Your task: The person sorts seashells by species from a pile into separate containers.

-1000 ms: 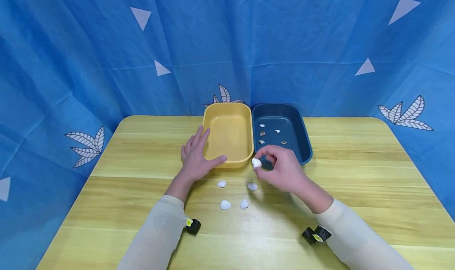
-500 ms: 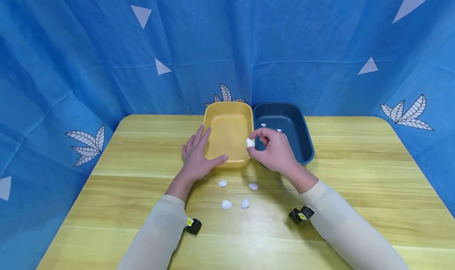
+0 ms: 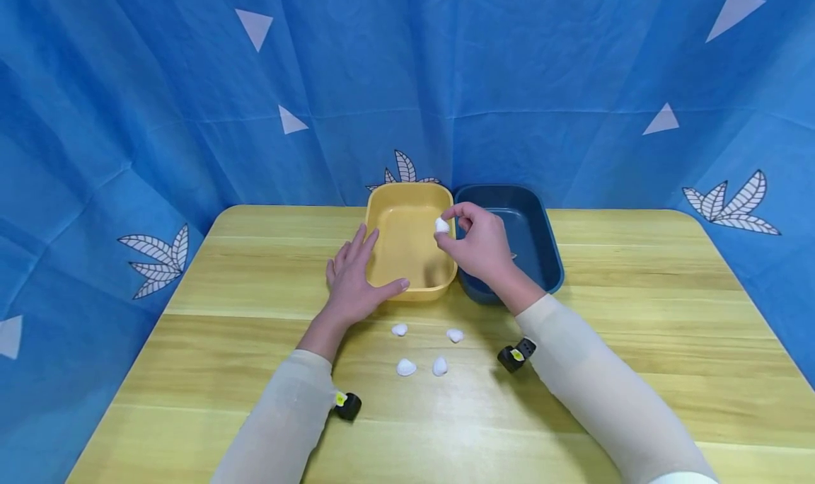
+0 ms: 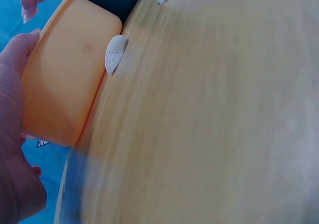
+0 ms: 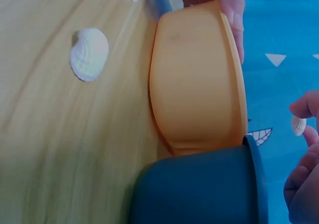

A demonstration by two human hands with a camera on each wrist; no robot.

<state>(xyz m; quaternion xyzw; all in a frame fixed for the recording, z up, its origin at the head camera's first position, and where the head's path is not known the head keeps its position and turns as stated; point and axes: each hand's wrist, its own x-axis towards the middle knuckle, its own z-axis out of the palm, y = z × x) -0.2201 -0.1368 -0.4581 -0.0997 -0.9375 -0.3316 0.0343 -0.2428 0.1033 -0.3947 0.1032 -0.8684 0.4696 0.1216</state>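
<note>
My right hand (image 3: 480, 247) pinches a white seashell (image 3: 442, 225) between thumb and index finger, above the right side of the yellow tray (image 3: 401, 222). In the right wrist view, the pinched shell (image 5: 298, 125) shows at the right edge. With fingers spread, my left hand (image 3: 352, 282) rests against the tray's left front corner, its thumb at the front rim. Several white shells lie on the table before the trays, among them a ribbed shell (image 4: 116, 54) near the yellow tray's front wall. No shell is visible on the yellow tray's floor.
A dark blue tray (image 3: 538, 243) stands against the yellow tray's right side; my right hand and forearm hide part of it. One small shell (image 3: 513, 255) shows inside. A blue patterned curtain (image 3: 356, 59) hangs behind the wooden table (image 3: 637, 314).
My right hand has moved forward and slightly left with the shell, from the blue tray's front corner to over the yellow tray's right side. My left hand has stayed in place.
</note>
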